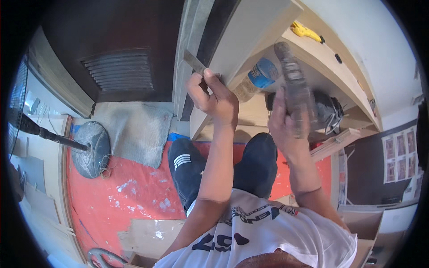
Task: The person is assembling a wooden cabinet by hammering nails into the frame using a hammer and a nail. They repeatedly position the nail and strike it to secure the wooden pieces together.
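My left hand [219, 98] is raised by the pale upright edge of a wooden cabinet [254, 27]. Its thumb and fingers pinch a thin, flat grey strip [193, 62] that points up and to the left. Over the cabinet's open shelves, my right hand [289, 127] is wrapped round a long dark tool [295, 82] with shiny patches. Motion smears this tool, so its exact kind does not show. A large clear plastic bottle with a blue label [263, 73] lies between the two hands, inside the cabinet.
A yellow-handled tool [306, 32] lies on the wooden top. Behind my right hand sits a dark bag-like item [328, 109]. To the left are a fan's round base [90, 149], a grey mat [138, 131] and a dark louvred door [118, 69]. Red sheeting [134, 192] covers the floor.
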`<action>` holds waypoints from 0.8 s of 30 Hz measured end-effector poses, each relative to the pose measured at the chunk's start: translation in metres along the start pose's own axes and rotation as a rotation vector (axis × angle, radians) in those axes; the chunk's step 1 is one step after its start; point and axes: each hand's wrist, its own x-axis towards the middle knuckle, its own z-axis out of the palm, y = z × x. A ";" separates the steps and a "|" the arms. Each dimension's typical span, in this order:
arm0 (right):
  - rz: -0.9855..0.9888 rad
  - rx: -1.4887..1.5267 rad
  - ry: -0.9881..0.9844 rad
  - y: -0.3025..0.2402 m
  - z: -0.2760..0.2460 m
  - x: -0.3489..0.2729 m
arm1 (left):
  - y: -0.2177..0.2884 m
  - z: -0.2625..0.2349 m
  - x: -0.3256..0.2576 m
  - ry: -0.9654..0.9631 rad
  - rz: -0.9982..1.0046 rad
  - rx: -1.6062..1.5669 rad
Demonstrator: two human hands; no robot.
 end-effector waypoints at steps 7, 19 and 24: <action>-0.095 -0.049 -0.082 0.021 0.000 0.005 | 0.006 0.004 0.002 0.012 -0.037 -0.090; 0.084 0.372 0.291 -0.026 -0.007 0.057 | -0.005 0.003 0.002 0.070 -0.049 -0.106; 0.143 0.238 0.440 -0.021 0.025 0.076 | -0.008 0.010 0.000 0.094 -0.063 -0.078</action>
